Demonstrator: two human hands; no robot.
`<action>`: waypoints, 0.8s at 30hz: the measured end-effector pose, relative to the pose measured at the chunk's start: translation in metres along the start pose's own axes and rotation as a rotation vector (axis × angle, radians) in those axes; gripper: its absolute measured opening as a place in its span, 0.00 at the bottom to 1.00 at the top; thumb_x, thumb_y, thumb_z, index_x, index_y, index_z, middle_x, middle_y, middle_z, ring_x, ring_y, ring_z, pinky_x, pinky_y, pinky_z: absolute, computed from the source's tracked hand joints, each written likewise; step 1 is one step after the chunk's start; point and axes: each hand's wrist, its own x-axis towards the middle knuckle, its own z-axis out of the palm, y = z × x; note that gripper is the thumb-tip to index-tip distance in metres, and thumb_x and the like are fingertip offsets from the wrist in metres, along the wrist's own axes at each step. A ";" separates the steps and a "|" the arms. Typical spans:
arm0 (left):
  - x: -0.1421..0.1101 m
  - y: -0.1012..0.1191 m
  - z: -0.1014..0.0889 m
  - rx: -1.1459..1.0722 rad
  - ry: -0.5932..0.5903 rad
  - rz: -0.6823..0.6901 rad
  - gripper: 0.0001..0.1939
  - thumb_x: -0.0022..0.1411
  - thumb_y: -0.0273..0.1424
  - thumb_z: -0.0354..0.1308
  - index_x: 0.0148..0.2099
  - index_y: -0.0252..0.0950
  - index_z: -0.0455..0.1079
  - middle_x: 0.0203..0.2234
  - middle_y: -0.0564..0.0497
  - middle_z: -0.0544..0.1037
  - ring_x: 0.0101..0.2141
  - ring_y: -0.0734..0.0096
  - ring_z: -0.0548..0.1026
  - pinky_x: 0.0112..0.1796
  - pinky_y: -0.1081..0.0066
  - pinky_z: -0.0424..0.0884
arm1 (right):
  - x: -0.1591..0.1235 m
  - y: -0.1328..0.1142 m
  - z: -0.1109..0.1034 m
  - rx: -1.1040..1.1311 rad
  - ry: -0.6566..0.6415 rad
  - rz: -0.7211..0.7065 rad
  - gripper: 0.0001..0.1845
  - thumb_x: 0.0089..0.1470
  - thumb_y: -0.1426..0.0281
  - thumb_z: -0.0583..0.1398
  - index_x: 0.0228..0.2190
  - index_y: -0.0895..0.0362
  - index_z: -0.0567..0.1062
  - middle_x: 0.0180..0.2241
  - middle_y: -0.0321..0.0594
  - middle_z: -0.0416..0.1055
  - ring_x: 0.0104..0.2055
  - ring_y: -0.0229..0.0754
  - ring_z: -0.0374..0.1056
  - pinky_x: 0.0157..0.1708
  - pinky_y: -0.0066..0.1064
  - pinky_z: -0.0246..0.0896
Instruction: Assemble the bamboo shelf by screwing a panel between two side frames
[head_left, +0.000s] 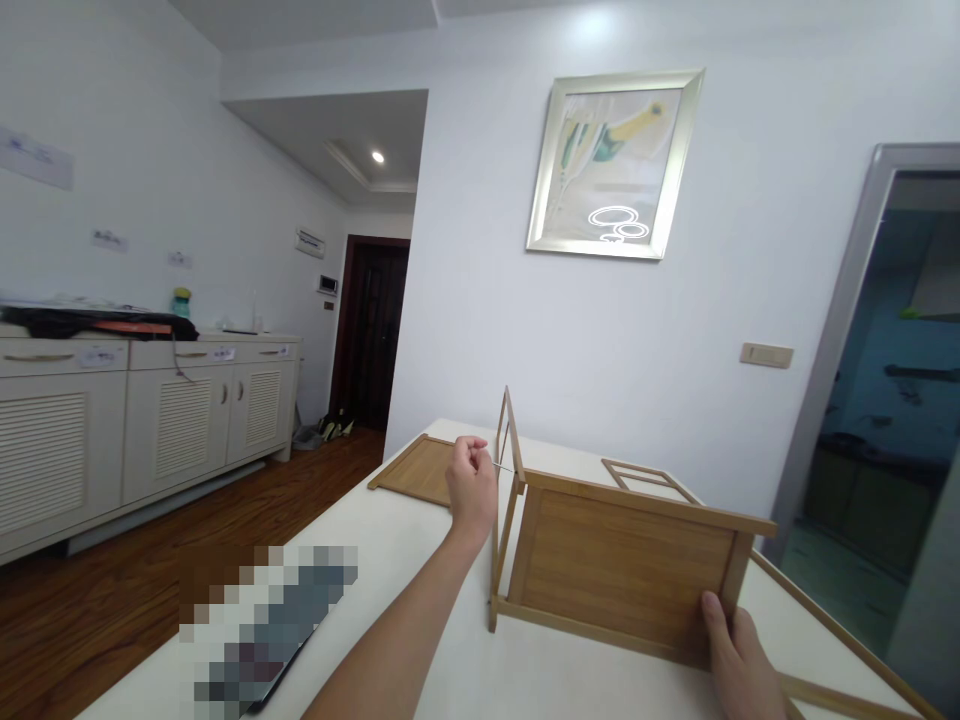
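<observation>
My left hand [472,485] is closed, pinching a thin metal rod [503,466] that looks like a hex key. The rod's far end meets the upper joint of a narrow wooden side frame [512,440], which stands upright. Joined to that frame is a brown wooden panel [622,560] with rails along its top and bottom, tilted on its edge on the table. At the panel's lower right corner, my right hand [739,655] grips it, thumb on the front face and the other fingers partly hidden.
Another wooden panel [416,470] lies flat on the white table [375,590], left of my left hand. Behind the assembly lies a slatted wooden frame [649,478]; a long wooden piece [832,620] runs along the right. A dark, pixelated flat object [289,620] rests near the table's left edge.
</observation>
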 end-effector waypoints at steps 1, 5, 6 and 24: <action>0.000 0.001 0.000 0.009 0.001 0.008 0.05 0.58 0.26 0.50 0.35 0.38 0.66 0.19 0.59 0.63 0.19 0.74 0.62 0.25 0.73 0.57 | 0.000 0.000 0.000 0.000 -0.002 0.001 0.22 0.54 0.44 0.46 0.25 0.48 0.52 0.22 0.32 0.61 0.28 0.49 0.62 0.33 0.39 0.56; -0.002 0.003 0.000 0.033 0.007 0.022 0.05 0.59 0.26 0.49 0.34 0.38 0.65 0.19 0.58 0.64 0.20 0.73 0.63 0.26 0.73 0.58 | 0.000 0.000 -0.001 0.000 -0.012 0.001 0.22 0.54 0.44 0.46 0.26 0.48 0.53 0.22 0.32 0.61 0.28 0.50 0.63 0.34 0.39 0.56; -0.002 0.003 0.000 0.035 0.007 0.022 0.05 0.59 0.26 0.49 0.34 0.38 0.65 0.19 0.58 0.64 0.20 0.73 0.63 0.26 0.73 0.58 | 0.000 0.000 -0.001 0.001 -0.013 0.001 0.22 0.54 0.44 0.46 0.26 0.48 0.53 0.21 0.32 0.61 0.28 0.50 0.62 0.34 0.39 0.56; -0.002 0.000 -0.001 0.034 -0.042 -0.035 0.04 0.60 0.27 0.49 0.36 0.38 0.64 0.18 0.59 0.66 0.18 0.75 0.63 0.21 0.75 0.57 | 0.000 -0.001 -0.001 0.008 -0.016 0.008 0.22 0.53 0.43 0.45 0.26 0.48 0.53 0.23 0.33 0.62 0.29 0.49 0.63 0.35 0.39 0.56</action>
